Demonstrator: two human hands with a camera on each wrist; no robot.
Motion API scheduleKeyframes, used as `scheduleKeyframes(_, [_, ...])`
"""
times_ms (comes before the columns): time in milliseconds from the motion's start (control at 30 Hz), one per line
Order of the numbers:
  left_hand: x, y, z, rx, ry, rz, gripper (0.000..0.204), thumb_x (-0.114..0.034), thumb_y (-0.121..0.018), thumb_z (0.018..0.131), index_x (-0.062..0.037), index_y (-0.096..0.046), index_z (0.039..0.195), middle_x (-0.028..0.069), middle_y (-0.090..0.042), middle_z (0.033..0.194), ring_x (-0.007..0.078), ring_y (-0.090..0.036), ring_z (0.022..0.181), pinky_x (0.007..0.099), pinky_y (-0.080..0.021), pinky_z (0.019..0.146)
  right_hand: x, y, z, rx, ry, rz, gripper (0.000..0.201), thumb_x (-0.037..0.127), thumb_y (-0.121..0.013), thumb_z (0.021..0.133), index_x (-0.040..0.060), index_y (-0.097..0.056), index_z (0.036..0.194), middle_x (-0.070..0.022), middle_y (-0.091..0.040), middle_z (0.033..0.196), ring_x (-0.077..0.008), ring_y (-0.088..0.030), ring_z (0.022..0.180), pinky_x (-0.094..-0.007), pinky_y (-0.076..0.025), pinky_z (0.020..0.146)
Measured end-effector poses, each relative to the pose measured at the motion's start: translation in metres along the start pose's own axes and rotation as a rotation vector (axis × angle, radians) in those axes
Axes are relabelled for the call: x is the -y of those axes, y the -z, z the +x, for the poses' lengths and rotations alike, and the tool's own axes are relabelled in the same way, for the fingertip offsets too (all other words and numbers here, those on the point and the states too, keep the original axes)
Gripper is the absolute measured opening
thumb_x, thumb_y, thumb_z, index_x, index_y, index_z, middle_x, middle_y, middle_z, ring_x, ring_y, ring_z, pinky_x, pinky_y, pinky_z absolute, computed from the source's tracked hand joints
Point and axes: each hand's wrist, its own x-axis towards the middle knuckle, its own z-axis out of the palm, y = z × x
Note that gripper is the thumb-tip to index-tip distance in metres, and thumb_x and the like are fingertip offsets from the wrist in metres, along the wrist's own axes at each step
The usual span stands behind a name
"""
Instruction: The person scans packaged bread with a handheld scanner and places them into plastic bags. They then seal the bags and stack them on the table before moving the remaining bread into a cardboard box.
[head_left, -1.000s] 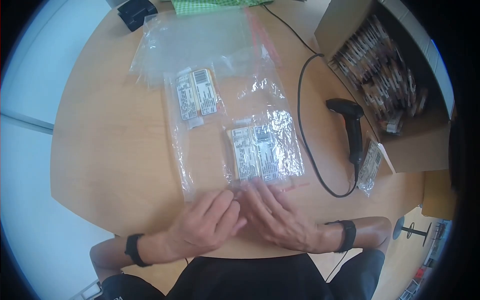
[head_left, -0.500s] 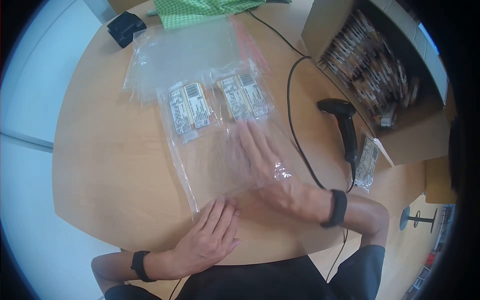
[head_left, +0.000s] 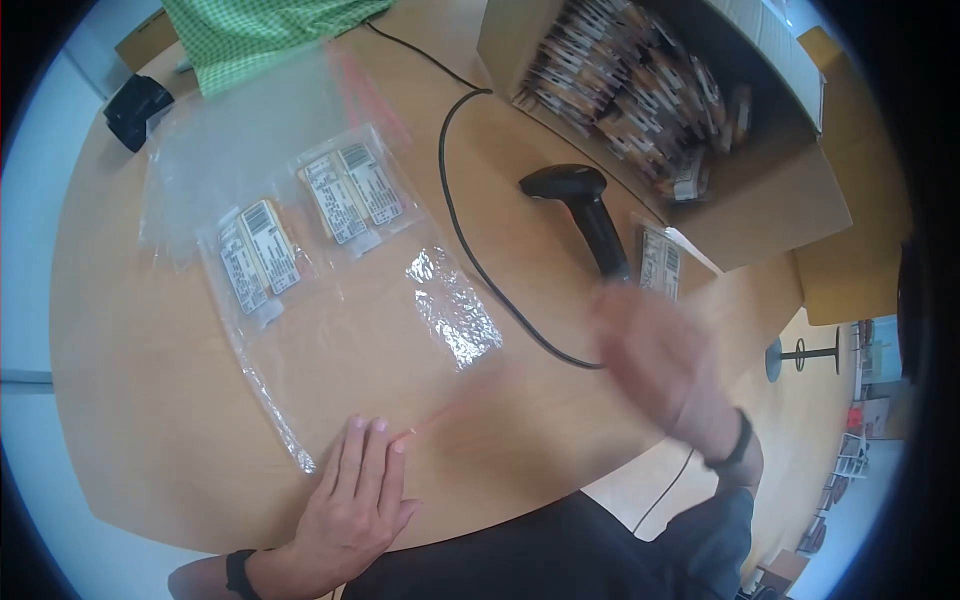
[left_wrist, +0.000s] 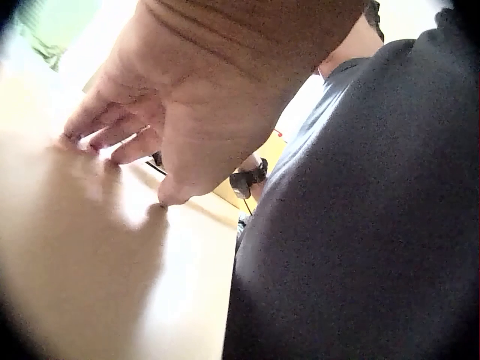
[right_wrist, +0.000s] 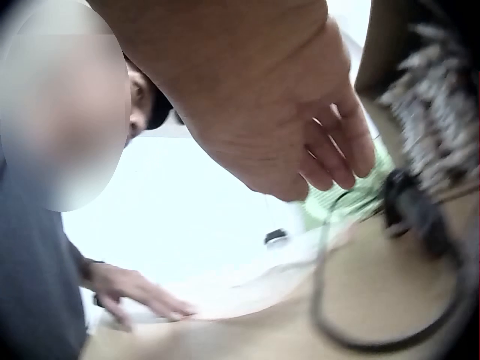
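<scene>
My left hand [head_left: 358, 508] rests with straight fingers on the near edge of a clear plastic bag [head_left: 330, 370] lying on the table. Two flat labelled packets [head_left: 262, 258] sit side by side at the bag's far end. Blurred in the head view, my right hand [head_left: 655, 360] hovers by the lower end of a black barcode scanner [head_left: 597, 228]. In the right wrist view its fingers [right_wrist: 337, 150] are loosely bent and hold nothing, with the scanner beyond them. Close past that hand lies another labelled packet [head_left: 660, 260] in clear wrap.
A cardboard box [head_left: 770, 215] full of similar packets stands at the back right. More clear bags [head_left: 230, 150] lie stacked behind the packets, near a green checked cloth [head_left: 270, 40] and a black device [head_left: 138, 112]. The scanner's cable [head_left: 447, 180] loops across the table.
The packet on the right moved away from me, beside the other one. My right hand then left the bag and moved right towards the scanner. My left hand stays at the bag's near edge.
</scene>
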Motion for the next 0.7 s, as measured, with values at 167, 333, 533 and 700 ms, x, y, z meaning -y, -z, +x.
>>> scheduleKeyframes(167, [0.005, 0.019, 0.008, -0.112, -0.098, -0.046, 0.057, -0.034, -0.080, 0.091, 0.0094, -0.067, 0.126, 0.0270, -0.064, 0.130, 0.0410, -0.065, 0.119, 0.0448, -0.055, 0.097, -0.101, 0.005, -0.044, 0.435, -0.627, -0.059, 0.101, 0.020, -0.095, 0.067, 0.0019, -0.048, 0.154, -0.0196, -0.056, 0.151, -0.0393, -0.054, 0.138, -0.0462, -0.045, 0.116])
scheduleKeyframes(333, [0.006, 0.025, 0.017, -0.199, -0.084, -0.129, 0.047, -0.030, -0.080, 0.092, 0.0029, -0.069, 0.123, 0.0187, -0.066, 0.123, 0.0314, -0.068, 0.108, 0.0398, -0.054, 0.087, -0.139, -0.011, -0.069, 0.470, -0.684, 0.225, 0.124, 0.017, -0.097, 0.055, 0.0060, -0.036, 0.162, -0.0214, -0.051, 0.153, -0.0396, -0.049, 0.143, -0.0472, -0.039, 0.122])
scheduleKeyframes(533, [0.015, 0.028, 0.030, -0.199, -0.069, -0.332, 0.048, -0.026, -0.080, 0.092, 0.0011, -0.066, 0.129, 0.0185, -0.065, 0.128, 0.0316, -0.068, 0.109, 0.0401, -0.054, 0.091, -0.148, 0.002, -0.113, 0.134, -0.956, 0.180, 0.071, 0.007, -0.088, 0.073, -0.0018, -0.054, 0.135, -0.0126, -0.063, 0.120, -0.0246, -0.063, 0.114, -0.0334, -0.048, 0.106])
scheduleKeyframes(700, [0.029, 0.045, 0.059, -0.328, -0.036, -0.647, 0.065, -0.019, -0.084, 0.092, 0.0014, -0.054, 0.145, 0.0208, -0.062, 0.138, 0.0352, -0.067, 0.119, 0.0423, -0.052, 0.105, -0.072, 0.076, -0.070, -0.247, -0.891, 0.638, 0.036, 0.004, -0.073, 0.094, -0.0022, -0.056, 0.125, -0.0041, -0.068, 0.102, -0.0114, -0.066, 0.093, -0.0257, -0.055, 0.087])
